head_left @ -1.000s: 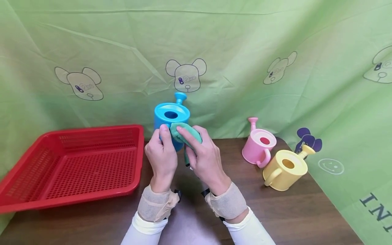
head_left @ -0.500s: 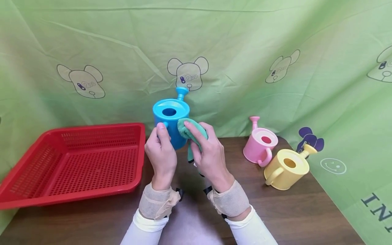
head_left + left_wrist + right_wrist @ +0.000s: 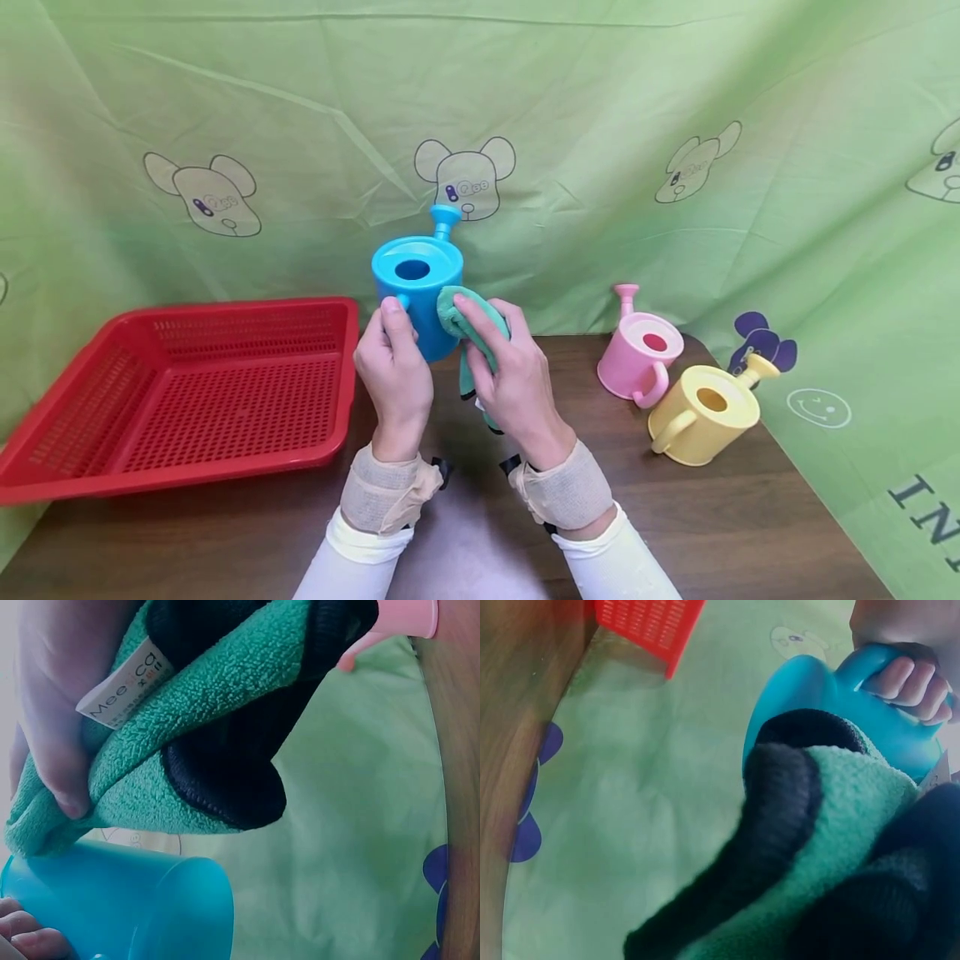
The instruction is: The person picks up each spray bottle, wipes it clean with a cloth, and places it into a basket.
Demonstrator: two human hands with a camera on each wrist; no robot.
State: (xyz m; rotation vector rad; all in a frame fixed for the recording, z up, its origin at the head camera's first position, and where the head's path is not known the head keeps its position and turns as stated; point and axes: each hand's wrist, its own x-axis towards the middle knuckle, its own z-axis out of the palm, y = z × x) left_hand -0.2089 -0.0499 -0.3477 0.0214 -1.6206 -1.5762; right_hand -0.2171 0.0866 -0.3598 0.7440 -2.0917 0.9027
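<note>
A blue toy watering can [image 3: 416,260] is held up off the table, its spout pointing to the back. My left hand [image 3: 396,371] grips it by the handle; the curled fingers [image 3: 915,688] show in the right wrist view. A green cloth with dark edging [image 3: 474,321] is pinched in my right hand [image 3: 516,379] and touches the can's right side. In the left wrist view the folded cloth [image 3: 202,712], with a white label, hangs beside the blue can [image 3: 165,900]. The fingers under the cloth are partly hidden.
A red perforated basket [image 3: 225,475] stands on the brown table [image 3: 675,533] at the left. To the right stand a pink watering can [image 3: 626,358] and a yellow one [image 3: 693,421]. A green printed curtain [image 3: 562,100] hangs behind.
The blue can has risen slightly, held in the left hand. The right hand has moved the cloth from near the can's handle rightward to its right side.
</note>
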